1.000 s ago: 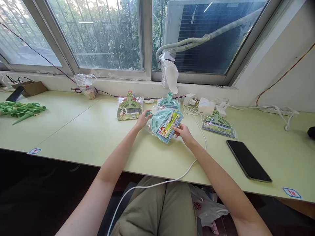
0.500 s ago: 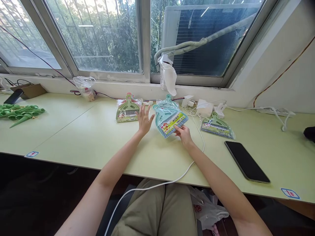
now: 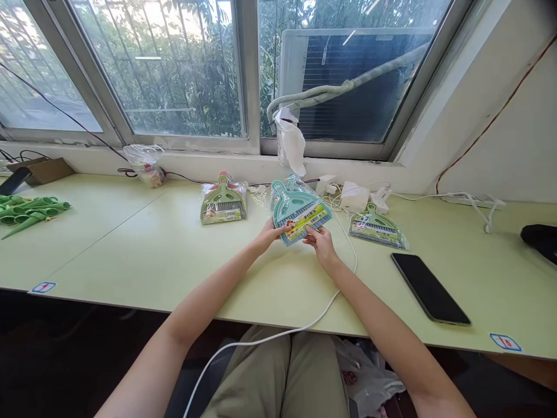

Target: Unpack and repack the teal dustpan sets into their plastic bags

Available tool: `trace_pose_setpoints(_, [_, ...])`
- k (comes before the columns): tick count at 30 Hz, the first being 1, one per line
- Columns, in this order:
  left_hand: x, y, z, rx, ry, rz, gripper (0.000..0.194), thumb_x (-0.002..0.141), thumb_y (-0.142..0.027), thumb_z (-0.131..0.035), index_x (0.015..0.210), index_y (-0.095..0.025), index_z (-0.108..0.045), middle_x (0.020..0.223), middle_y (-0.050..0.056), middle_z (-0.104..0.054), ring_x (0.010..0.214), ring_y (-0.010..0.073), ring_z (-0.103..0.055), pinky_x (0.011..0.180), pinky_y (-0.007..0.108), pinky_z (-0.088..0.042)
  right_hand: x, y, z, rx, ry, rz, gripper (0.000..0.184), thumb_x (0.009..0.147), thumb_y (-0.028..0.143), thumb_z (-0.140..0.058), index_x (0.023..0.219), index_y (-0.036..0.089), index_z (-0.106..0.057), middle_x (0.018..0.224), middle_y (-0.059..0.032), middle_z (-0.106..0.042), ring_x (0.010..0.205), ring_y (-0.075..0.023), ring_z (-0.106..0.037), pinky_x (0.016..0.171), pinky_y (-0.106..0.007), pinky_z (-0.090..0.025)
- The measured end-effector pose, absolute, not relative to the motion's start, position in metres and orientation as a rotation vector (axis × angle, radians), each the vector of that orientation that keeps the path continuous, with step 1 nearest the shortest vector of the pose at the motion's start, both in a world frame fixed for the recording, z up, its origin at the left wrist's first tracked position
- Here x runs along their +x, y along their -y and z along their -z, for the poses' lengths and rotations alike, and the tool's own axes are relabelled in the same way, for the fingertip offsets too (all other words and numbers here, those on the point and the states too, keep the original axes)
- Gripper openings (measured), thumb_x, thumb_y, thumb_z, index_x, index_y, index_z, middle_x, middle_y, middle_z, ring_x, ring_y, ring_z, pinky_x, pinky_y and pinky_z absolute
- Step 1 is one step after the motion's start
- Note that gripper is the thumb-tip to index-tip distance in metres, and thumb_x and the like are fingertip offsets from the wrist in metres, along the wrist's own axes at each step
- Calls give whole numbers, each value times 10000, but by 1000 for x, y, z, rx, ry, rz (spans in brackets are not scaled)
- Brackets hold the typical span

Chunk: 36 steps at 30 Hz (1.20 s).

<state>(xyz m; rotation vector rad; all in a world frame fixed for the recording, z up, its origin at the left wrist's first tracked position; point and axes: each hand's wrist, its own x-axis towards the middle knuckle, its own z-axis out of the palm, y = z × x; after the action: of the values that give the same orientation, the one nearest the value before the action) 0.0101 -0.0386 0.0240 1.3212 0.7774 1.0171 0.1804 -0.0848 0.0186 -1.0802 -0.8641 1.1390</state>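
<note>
A light-blue dustpan and brush set [image 3: 300, 212] with a yellow label is held up over the table, tilted. My left hand [image 3: 270, 234] grips its lower left corner, thumb on the front. My right hand [image 3: 321, 242] pinches its lower right edge near the label. Right behind it another blue set [image 3: 295, 184] in clear wrap is partly hidden. Off to the left lies a wrapped green dustpan set [image 3: 224, 203], with a red one showing behind its handle. To the right is one more wrapped green set [image 3: 378, 227].
A black phone [image 3: 430, 288] lies on the pale green table [image 3: 174, 261] at right. A white cable [image 3: 313, 320] runs over the front edge to my lap. Chargers [image 3: 354, 194], a tissue pack [image 3: 290, 142], a plastic bag [image 3: 145, 165] and green cone-like pieces [image 3: 32, 212] line the back and left.
My left hand, spread open beside the blue set before, has come down and right and taken hold of its left corner. My right hand keeps its grip. The view has shifted slightly.
</note>
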Motion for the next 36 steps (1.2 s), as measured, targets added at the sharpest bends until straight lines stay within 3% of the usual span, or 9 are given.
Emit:
trace_pose_setpoints(9, [5,38,-27,1401,-783,-961,692,598,-391,-811,1197,-238,-501,1156,85,-679,1027,292,-658,773,391,-550,216,73,-24,-1059,710,-914,268,674,402,-647,881,247,-574,936,-9,-702,929,-160,-665,745,-271,-575])
trace_pose_setpoints(13, [8,41,-28,1413,-793,-961,651,605,-403,-801,1167,-232,-520,1120,82,-690,995,293,-666,743,375,-539,228,73,-32,-890,669,-944,344,658,335,-694,977,256,-593,953,10,-701,901,-124,-663,800,-235,-548])
trace_pose_setpoints(20, [3,40,-31,1451,-821,-963,723,597,-415,-807,1220,-236,-486,1123,83,-691,977,292,-669,708,344,-530,217,74,-29,-837,633,-1029,462,600,304,-804,1003,255,-585,910,32,-705,813,-108,-671,737,-216,-554])
trace_pose_setpoints(25, [3,45,-34,1490,-806,-940,731,617,-423,-795,1241,-222,-472,1147,89,-679,984,290,-665,704,332,-525,221,69,-21,-890,521,-1033,450,557,229,-801,952,224,-586,792,35,-701,708,-105,-669,664,-210,-563])
trace_pose_setpoints(32, [3,46,-35,1427,-779,-975,708,605,-413,-807,1208,-208,-500,1110,85,-690,931,263,-678,717,334,-530,220,71,-27,-822,570,-1038,423,625,223,-766,980,238,-536,820,38,-708,741,-99,-681,663,-197,-565])
trace_pose_setpoints(36, [4,44,-35,1386,-772,-1008,685,601,-385,-811,1190,-202,-513,1065,73,-700,894,250,-681,713,336,-532,209,76,-31,-772,526,-1025,459,676,214,-734,998,265,-411,842,52,-694,787,-87,-680,761,-219,-565])
